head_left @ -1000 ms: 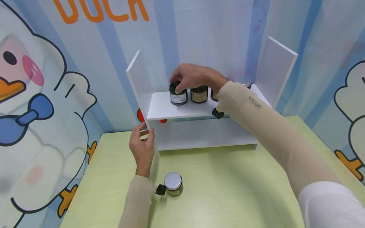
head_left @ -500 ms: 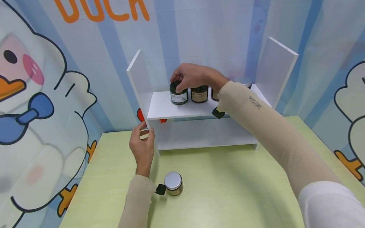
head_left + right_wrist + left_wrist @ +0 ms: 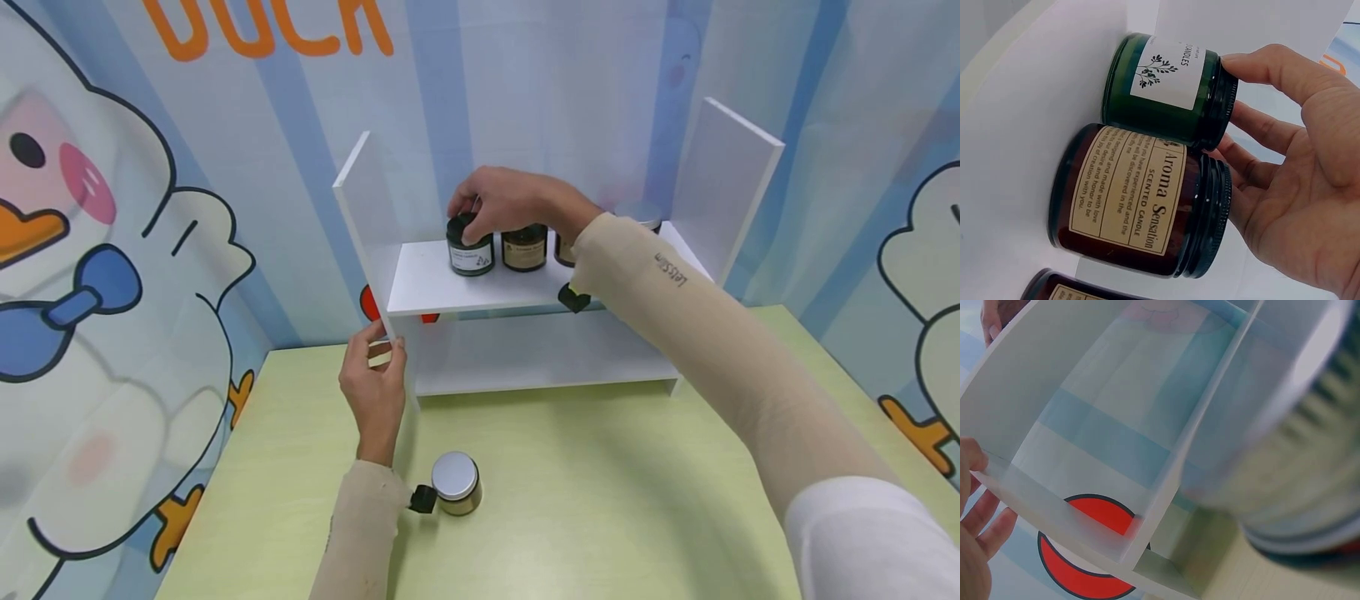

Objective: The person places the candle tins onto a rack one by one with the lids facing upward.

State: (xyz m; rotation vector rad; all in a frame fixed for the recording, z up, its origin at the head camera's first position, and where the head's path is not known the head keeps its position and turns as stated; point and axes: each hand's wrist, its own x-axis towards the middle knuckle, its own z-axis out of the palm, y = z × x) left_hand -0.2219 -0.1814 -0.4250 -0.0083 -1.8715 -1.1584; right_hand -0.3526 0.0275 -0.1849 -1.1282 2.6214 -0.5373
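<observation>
My right hand (image 3: 510, 200) holds a green candle jar (image 3: 471, 257) by its black lid, at the left of the upper board of a white shelf (image 3: 480, 292). In the right wrist view, thumb and fingers are around the lid of that green jar (image 3: 1163, 87), which stands upright on the board. Right beside it is a brown candle jar (image 3: 1129, 200) with a tan label. My left hand (image 3: 373, 392) pinches the front edge of the shelf's left side panel, thumb in front and fingers on the outer side, as the left wrist view also shows.
On the table (image 3: 570, 500), near my left wrist, stands a silver-lidded jar (image 3: 456, 483). It looms blurred in the left wrist view. More jars (image 3: 564, 250) stand on the upper board, partly hidden by my right arm. A tall right side panel (image 3: 723, 187) rises behind that arm.
</observation>
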